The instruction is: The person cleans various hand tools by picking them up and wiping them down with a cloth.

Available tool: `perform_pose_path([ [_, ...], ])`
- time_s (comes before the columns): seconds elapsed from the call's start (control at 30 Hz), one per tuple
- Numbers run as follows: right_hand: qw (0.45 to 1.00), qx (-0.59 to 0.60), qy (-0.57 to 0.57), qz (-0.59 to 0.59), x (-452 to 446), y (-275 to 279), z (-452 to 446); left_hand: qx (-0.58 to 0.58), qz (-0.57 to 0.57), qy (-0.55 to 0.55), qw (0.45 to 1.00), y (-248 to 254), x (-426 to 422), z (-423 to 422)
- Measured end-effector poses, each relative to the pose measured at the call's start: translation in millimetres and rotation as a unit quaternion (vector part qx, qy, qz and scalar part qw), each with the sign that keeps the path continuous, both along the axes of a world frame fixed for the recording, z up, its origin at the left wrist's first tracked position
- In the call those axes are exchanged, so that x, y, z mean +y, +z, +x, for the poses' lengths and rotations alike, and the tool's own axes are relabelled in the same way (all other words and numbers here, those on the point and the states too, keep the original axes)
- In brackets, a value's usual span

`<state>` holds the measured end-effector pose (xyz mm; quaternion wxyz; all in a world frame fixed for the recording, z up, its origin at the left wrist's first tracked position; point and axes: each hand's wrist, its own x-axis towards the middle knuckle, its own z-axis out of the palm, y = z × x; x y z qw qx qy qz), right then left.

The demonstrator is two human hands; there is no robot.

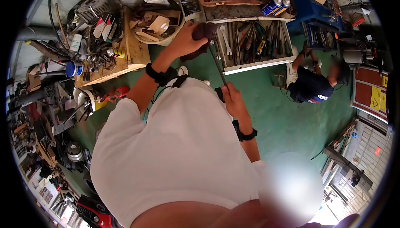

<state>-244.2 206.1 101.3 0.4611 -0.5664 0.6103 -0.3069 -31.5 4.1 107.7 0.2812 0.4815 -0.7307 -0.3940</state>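
Observation:
My left hand [188,40] is closed around a dark maroon cloth [204,32], which hangs over the near left corner of an open drawer. From the cloth a long thin metal shaft [217,64] runs down to my right hand [236,101]. It looks like a long screwdriver; my right fingers are wrapped around its lower end and partly hide the handle. The shaft's far end is hidden by the cloth. Beside it, the pulled-out drawer [250,64] holds several screwdrivers [271,40] and a large silver wrench [225,39].
Above the drawer lie an orange tool tray [233,1] and blue spray cans [271,5]. A round bin [177,32] with cardboard and a wooden workbench [133,55] stand to the left. On the right a person [312,82] sits low by a blue tool cabinet [310,3].

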Motion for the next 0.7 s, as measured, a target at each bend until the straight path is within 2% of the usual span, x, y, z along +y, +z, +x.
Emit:
perform_pose_path([
  [0.13, 0.998, 0.056, 0.011, -0.012, 6, -2, 8, 0.06, 0.01, -0.033, 0.998, -12, 1, 0],
  [0.23, 1.0, 0.018, 0.022, 0.002, 10, -9, 7, 0.057, -0.026, -0.046, 0.997, -3, -3, 4],
  [0.33, 0.999, -0.036, 0.026, 0.028, 11, -9, 3, 0.005, -0.065, -0.094, 0.993, 11, -5, 8],
  [0.4, 0.966, -0.169, 0.057, 0.185, 12, -8, -6, -0.017, -0.087, -0.105, 0.991, 18, 1, 9],
  [0.43, 0.966, -0.17, 0.057, 0.184, 11, -3, -12, -0.018, -0.087, -0.105, 0.99, 18, 3, 8],
  [0.47, 0.908, -0.287, 0.056, 0.3, 10, 4, -19, 0.045, -0.078, -0.131, 0.987, 16, 5, 5],
  [0.5, 0.822, -0.395, 0.053, 0.407, 10, 9, -23, 0.109, -0.068, -0.156, 0.979, 14, 7, 3],
  [0.53, 0.822, -0.395, 0.051, 0.407, 11, 7, -22, 0.122, -0.076, -0.161, 0.976, 10, 7, 0],
  [0.6, 0.863, -0.339, 0.026, 0.374, 12, -1, -21, 0.13, -0.084, -0.159, 0.975, 8, 10, -3],
  [0.7, 0.87, -0.338, 0.032, 0.357, 13, -7, -25, 0.133, -0.083, -0.156, 0.975, 21, 17, -7],
])
